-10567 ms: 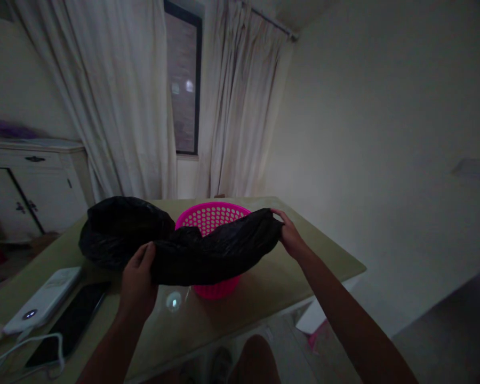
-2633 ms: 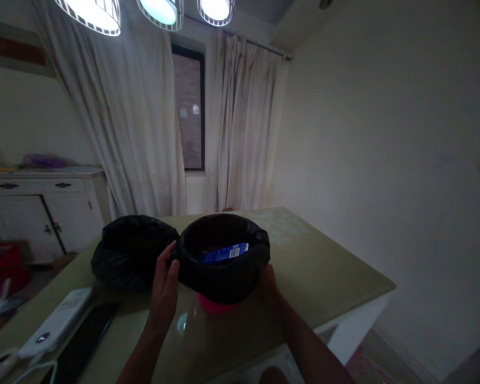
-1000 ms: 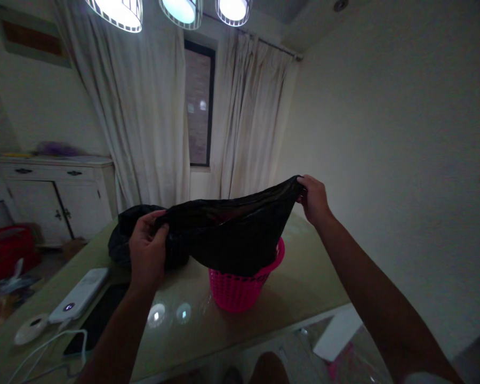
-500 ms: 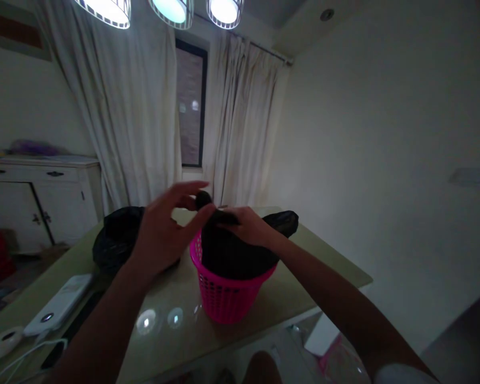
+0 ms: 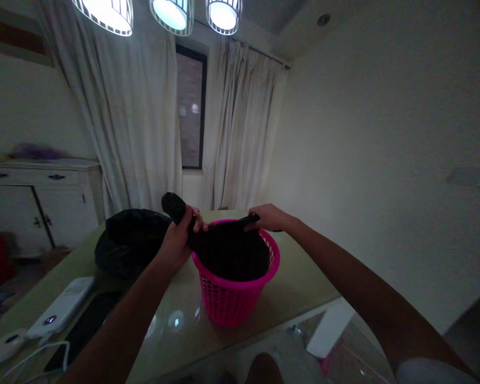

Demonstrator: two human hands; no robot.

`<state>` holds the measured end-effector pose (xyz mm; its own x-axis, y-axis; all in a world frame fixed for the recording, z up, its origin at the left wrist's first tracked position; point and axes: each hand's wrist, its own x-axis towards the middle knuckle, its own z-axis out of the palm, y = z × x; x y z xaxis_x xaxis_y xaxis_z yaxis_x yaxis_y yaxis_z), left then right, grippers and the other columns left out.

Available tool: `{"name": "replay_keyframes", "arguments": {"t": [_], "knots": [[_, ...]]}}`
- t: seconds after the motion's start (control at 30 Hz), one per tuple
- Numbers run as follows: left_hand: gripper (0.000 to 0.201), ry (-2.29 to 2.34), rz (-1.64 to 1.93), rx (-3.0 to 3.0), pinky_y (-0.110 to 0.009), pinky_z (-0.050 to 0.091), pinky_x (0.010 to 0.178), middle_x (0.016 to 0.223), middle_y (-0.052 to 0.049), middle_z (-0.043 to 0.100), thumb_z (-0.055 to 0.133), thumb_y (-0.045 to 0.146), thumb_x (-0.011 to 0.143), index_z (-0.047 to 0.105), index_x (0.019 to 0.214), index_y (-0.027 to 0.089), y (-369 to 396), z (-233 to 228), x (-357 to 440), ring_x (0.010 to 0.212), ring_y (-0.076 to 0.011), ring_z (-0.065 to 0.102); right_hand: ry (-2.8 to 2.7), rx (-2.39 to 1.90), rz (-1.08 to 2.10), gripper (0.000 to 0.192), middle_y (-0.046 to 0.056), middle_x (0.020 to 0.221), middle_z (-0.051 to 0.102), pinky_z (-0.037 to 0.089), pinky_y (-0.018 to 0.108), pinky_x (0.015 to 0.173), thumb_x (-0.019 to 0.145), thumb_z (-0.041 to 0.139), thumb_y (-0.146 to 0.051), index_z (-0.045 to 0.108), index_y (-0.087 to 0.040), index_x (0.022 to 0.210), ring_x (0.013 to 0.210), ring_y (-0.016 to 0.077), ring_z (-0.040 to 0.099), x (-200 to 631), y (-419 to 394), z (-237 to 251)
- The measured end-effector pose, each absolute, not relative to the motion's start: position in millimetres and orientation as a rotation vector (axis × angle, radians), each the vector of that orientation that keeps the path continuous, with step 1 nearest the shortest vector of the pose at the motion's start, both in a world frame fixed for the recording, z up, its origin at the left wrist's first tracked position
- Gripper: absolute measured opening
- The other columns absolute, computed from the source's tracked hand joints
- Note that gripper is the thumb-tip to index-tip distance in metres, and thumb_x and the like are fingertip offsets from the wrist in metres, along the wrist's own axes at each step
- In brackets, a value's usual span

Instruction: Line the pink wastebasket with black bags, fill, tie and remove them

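A pink perforated basket [image 5: 232,298] stands on the table with a black plastic bag [image 5: 230,256] sitting inside it. My left hand [image 5: 180,234] grips one gathered end of the bag's top at the basket's left rim, and that end sticks up above my fist. My right hand [image 5: 268,217] grips the other gathered end over the basket's far right rim. The two ends are pulled apart across the basket's mouth.
A second black bag [image 5: 130,242] lies bunched on the table [image 5: 300,277] left of the basket. A white power bank [image 5: 62,312], a dark phone [image 5: 80,330] and a white cable lie at the near left. A white cabinet [image 5: 40,200] and curtains stand behind.
The bag was fitted over the basket rim, then lifted off by its edges. Both hands gathered the top together over the basket; now they have drawn the two ends apart.
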<state>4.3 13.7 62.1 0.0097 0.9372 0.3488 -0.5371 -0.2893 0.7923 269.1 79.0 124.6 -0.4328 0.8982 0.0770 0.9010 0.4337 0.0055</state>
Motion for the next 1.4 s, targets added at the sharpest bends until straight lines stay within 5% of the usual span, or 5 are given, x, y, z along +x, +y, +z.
{"name": "replay_keyframes", "arguments": {"t": [0.33,0.57,0.97,1.17,1.4], "knots": [[0.041,0.916,1.462,1.855,-0.03,0.044,0.067,0.078,0.0,0.062,0.076,0.059,0.088,0.068,0.089,0.019,26,53,13,0.073,-0.0178,0.056,-2.024,-1.256,0.634,0.032,0.01,0.105,0.081,0.059,0.039,0.093,0.09,0.072,-0.042,0.081,-0.016,0.105,0.097,0.0243,0.074,369,85,133],[0.044,0.936,1.593,1.723,-0.028,0.042,0.063,0.076,0.002,0.06,0.078,0.06,0.089,0.069,0.099,0.018,21,55,7,0.068,-0.015,0.054,-1.921,-1.304,0.818,0.104,0.015,0.167,0.051,0.041,0.063,0.127,0.052,0.103,-0.036,0.064,-0.028,0.149,0.156,0.0407,0.045,369,94,90],[0.112,0.425,1.513,1.226,-0.029,0.044,0.048,0.048,0.013,0.035,0.021,0.108,0.08,0.068,0.123,0.015,16,65,10,0.036,-0.0094,0.026,-1.381,-0.788,1.256,0.048,-0.004,0.074,0.064,0.054,0.03,0.068,0.077,0.091,-0.059,0.069,-0.022,0.096,0.067,0.0153,0.061,216,77,76],[0.101,0.75,1.197,1.497,-0.021,0.033,0.037,0.063,0.001,0.073,0.084,0.066,0.083,0.045,0.161,0.015,22,72,19,0.036,-0.0115,0.049,-1.999,-0.798,0.779,0.032,0.003,0.086,0.071,0.049,0.033,0.075,0.079,0.08,-0.045,0.069,-0.019,0.093,0.08,0.0204,0.064,202,80,71],[0.066,1.008,1.307,1.602,-0.021,0.034,0.032,0.047,0.003,0.059,0.065,0.069,0.094,0.075,0.122,0.011,36,64,27,0.032,-0.0131,0.048,-2.16,-0.536,1.311,0.042,0.003,0.095,0.078,0.061,0.036,0.093,0.086,0.084,-0.039,0.065,-0.018,0.117,0.094,0.0216,0.075,208,44,93]]}}
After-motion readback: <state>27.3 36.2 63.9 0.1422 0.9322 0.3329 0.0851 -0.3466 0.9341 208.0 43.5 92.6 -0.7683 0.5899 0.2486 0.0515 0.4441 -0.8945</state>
